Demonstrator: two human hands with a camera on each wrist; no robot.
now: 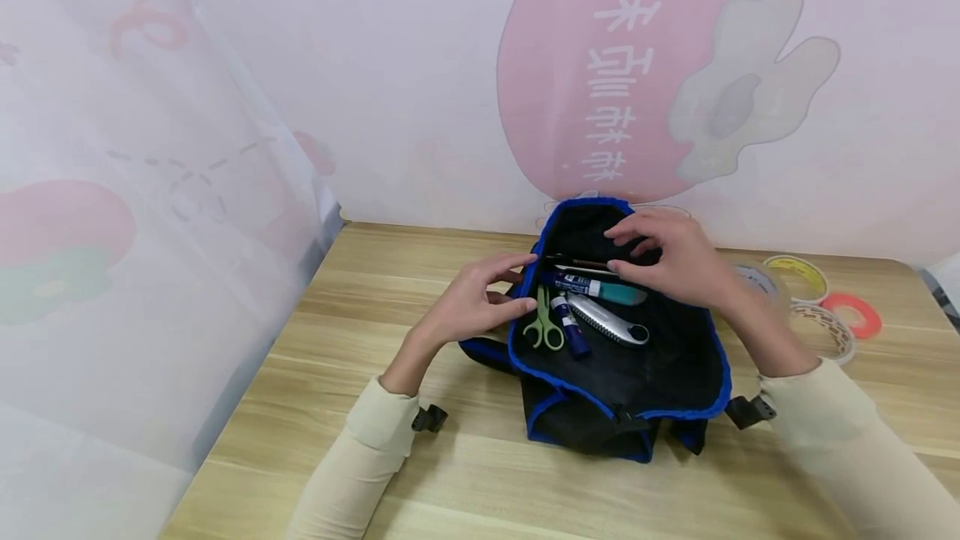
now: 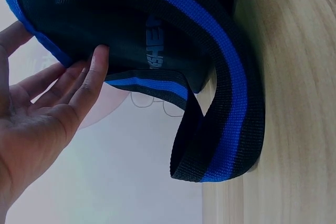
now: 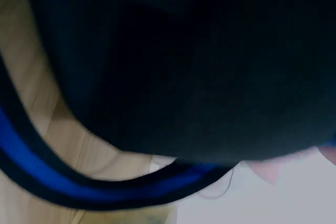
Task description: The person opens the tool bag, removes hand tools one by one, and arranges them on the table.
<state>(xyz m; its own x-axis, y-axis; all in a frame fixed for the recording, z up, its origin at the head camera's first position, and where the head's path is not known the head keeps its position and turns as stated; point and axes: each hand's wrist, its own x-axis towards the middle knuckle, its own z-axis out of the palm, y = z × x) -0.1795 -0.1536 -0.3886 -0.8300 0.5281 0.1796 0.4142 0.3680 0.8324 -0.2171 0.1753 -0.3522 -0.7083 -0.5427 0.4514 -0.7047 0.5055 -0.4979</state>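
A black tool bag with blue trim [image 1: 652, 365] lies wide open on the table. My left hand [image 1: 480, 297] pinches its left rim; the left wrist view shows those fingers [image 2: 89, 80] against the bag's outer wall. My right hand [image 1: 667, 252] hovers over the far part of the opening, fingers bent loosely, nothing visible in them. Inside lie green-handled scissors [image 1: 543, 332], a dark blue glue stick [image 1: 572, 327], a silver utility knife [image 1: 607, 322], a blue-and-teal tube [image 1: 600, 286] and thin dark sticks [image 1: 573, 262]. The right wrist view shows mostly dark fabric; the hand's grip is hidden there.
Several tape rolls, among them a red one [image 1: 855, 315] and a yellow-cored one [image 1: 798, 277], lie right of the bag. A black-and-blue strap [image 2: 231, 103] loops beside it. Black buckles [image 1: 430, 418] rest near both forearms. A printed curtain [image 1: 420, 107] stands behind the table [image 1: 315, 407].
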